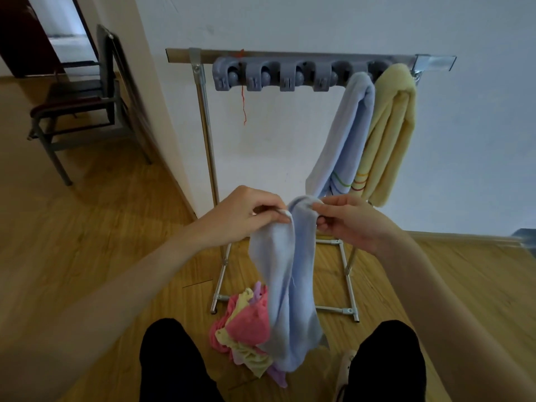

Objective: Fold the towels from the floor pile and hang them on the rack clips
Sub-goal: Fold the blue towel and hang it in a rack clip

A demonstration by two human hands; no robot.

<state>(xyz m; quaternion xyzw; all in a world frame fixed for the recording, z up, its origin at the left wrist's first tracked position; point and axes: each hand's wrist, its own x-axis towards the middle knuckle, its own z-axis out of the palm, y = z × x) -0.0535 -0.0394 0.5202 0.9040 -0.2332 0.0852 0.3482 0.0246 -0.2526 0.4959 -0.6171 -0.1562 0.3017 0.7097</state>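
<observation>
- Wooden plank floor (87,242) meets a white wall (290,24).
- Left hand (246,216) and right hand (345,219) pinch the top edge of one light-blue terry towel (287,285), fingers curled narrow.
- Two folded towels, blue (345,132) and yellow (388,132), hang from the grey clip rack (278,75).
- Pink-and-yellow towel pile (246,329) lies at the floor's near edge.

A plain white wall (319,21) fills the view from 12 to 3 o'clock. The floor (72,227) is warm yellow wood boards. At 10 o'clock a dark chair (84,94) with metal legs stands beside a wall corner, and behind it is a dark doorway (20,33). The light is soft and even.
</observation>
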